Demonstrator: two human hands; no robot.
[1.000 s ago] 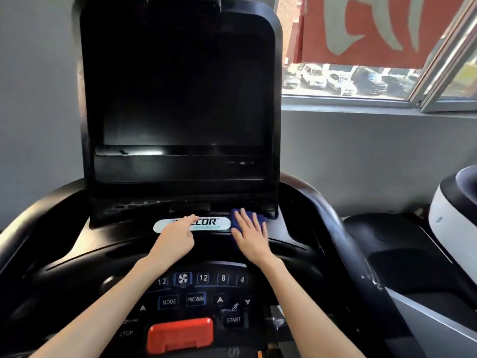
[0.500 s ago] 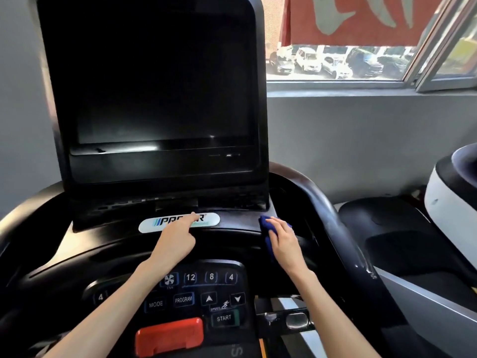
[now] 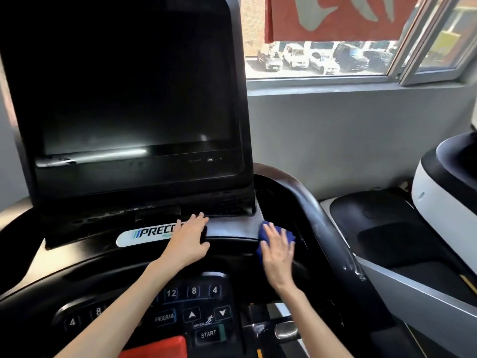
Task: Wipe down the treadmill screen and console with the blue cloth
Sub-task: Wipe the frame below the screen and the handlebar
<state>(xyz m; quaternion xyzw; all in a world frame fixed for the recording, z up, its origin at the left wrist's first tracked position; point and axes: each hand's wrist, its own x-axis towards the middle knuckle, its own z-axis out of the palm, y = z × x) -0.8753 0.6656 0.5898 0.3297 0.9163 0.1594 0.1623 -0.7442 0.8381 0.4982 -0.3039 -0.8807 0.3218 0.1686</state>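
- Pressing the bunched blue cloth (image 3: 265, 227), long axis unclear, onto the console (image 3: 232, 228)'s right shoulder; right hand (image 3: 277, 248) grip flat, fingers straight;
- Resting the left hand (image 3: 189, 240) on the badge (image 3: 144, 233); grip spread, empty.

A gym, most likely: a treadmill console (image 3: 77, 267) with speed arrows and a START key (image 3: 208, 334) fills the view. Right of it stands what looks like another exercise machine (image 3: 444, 202), and behind it a window (image 3: 322, 73) overlooks parked cars (image 3: 294, 56).

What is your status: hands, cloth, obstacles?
Right hand flat, pressing folded blue cloth onto black treadmill console. Left hand open, resting on white oval logo plate. No obstruction seen.
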